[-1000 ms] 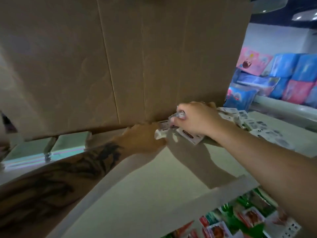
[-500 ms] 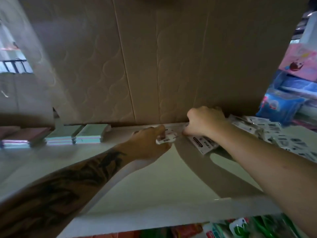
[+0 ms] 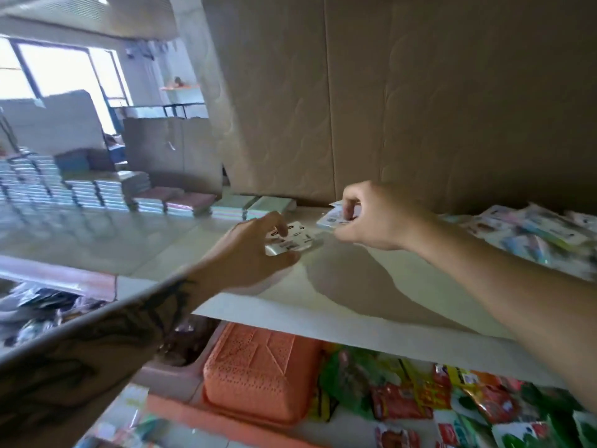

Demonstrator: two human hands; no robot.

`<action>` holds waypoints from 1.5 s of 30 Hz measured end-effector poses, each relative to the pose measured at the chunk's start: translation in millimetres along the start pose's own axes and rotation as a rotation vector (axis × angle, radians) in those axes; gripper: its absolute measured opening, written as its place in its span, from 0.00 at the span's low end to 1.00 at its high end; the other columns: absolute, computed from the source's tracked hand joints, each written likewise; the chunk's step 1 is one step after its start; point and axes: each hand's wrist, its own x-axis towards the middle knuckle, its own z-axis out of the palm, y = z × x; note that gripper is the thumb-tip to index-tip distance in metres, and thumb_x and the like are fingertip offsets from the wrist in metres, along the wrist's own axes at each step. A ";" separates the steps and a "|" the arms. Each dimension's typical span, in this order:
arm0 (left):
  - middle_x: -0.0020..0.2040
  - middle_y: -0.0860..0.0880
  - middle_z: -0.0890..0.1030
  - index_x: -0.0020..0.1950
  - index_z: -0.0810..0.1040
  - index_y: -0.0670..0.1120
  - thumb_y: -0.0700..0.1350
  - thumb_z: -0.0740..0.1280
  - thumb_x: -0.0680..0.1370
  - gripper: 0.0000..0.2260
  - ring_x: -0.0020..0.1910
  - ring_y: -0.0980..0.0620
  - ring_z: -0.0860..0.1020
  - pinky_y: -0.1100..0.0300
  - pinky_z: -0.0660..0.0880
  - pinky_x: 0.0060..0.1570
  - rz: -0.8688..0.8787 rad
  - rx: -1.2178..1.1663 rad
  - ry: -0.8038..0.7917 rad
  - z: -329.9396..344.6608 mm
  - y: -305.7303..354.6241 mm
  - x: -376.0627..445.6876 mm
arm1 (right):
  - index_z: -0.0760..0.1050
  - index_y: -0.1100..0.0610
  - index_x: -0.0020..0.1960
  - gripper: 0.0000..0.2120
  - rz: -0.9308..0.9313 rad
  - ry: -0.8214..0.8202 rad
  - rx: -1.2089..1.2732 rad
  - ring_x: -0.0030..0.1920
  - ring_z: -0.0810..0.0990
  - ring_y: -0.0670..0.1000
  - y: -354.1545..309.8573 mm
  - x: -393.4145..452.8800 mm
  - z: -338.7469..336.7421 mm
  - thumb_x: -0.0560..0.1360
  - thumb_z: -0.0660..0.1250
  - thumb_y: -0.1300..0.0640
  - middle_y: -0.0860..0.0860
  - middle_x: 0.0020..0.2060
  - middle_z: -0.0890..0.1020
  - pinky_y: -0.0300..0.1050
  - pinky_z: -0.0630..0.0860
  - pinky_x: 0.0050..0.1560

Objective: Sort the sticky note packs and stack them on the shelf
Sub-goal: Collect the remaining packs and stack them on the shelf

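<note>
On the white shelf (image 3: 339, 279), my left hand (image 3: 248, 250) grips a white sticky note pack (image 3: 295, 238) with a printed label, thumb under it and fingers over its top. Just to the right, my right hand (image 3: 374, 215) pinches a second white pack (image 3: 332, 219) slightly above the shelf, near the cardboard back wall (image 3: 403, 101). Stacks of pastel sticky note packs (image 3: 239, 206) line the shelf to the left, pale green ones closest and pink ones (image 3: 176, 203) beyond.
A loose heap of wrapped packs (image 3: 533, 234) lies on the shelf at the right. Taller stacks (image 3: 38, 185) stand far left. Below the shelf sit an orange perforated basket (image 3: 255, 373) and colourful snack packets (image 3: 452, 402).
The view has swung left and down. My left hand now holds one pack, and my right hand has lifted another a little away from it; the two hands have drawn slightly apart.
</note>
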 end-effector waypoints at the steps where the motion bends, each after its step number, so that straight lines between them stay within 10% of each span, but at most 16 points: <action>1: 0.53 0.54 0.82 0.54 0.73 0.56 0.61 0.74 0.74 0.16 0.43 0.51 0.78 0.58 0.73 0.39 -0.030 0.003 0.007 -9.6 -8.7 -7.9 | 0.77 0.52 0.41 0.10 -0.043 0.009 0.009 0.40 0.77 0.50 -12.0 1.2 4.9 0.66 0.75 0.49 0.46 0.38 0.80 0.43 0.74 0.40; 16: 0.58 0.55 0.82 0.53 0.73 0.57 0.56 0.76 0.74 0.14 0.54 0.50 0.81 0.49 0.80 0.53 -0.157 -0.046 -0.021 -115.0 -213.7 -69.2 | 0.77 0.50 0.44 0.11 -0.250 -0.125 0.087 0.46 0.78 0.51 -186.8 57.2 112.3 0.68 0.74 0.46 0.47 0.45 0.79 0.47 0.78 0.48; 27: 0.56 0.60 0.81 0.54 0.73 0.65 0.58 0.77 0.72 0.16 0.47 0.45 0.84 0.43 0.83 0.43 -0.045 -0.134 -0.181 -158.3 -392.9 -49.7 | 0.77 0.49 0.49 0.10 -0.133 -0.238 0.092 0.48 0.78 0.49 -302.4 131.2 196.0 0.71 0.75 0.49 0.47 0.49 0.80 0.48 0.78 0.51; 38: 0.52 0.63 0.82 0.57 0.78 0.62 0.51 0.80 0.70 0.19 0.52 0.64 0.79 0.62 0.75 0.53 -0.021 -0.298 -0.176 -159.6 -424.6 -49.6 | 0.76 0.41 0.56 0.19 -0.191 -0.377 0.090 0.53 0.77 0.42 -347.2 174.3 216.8 0.66 0.75 0.41 0.39 0.56 0.79 0.45 0.74 0.58; 45: 0.47 0.42 0.83 0.51 0.82 0.45 0.70 0.65 0.69 0.29 0.47 0.43 0.81 0.50 0.75 0.50 -0.052 -0.662 -0.077 -168.7 -420.6 -50.8 | 0.81 0.49 0.50 0.05 -0.392 -0.107 0.321 0.44 0.82 0.43 -363.0 179.8 251.5 0.75 0.75 0.54 0.43 0.41 0.84 0.50 0.77 0.48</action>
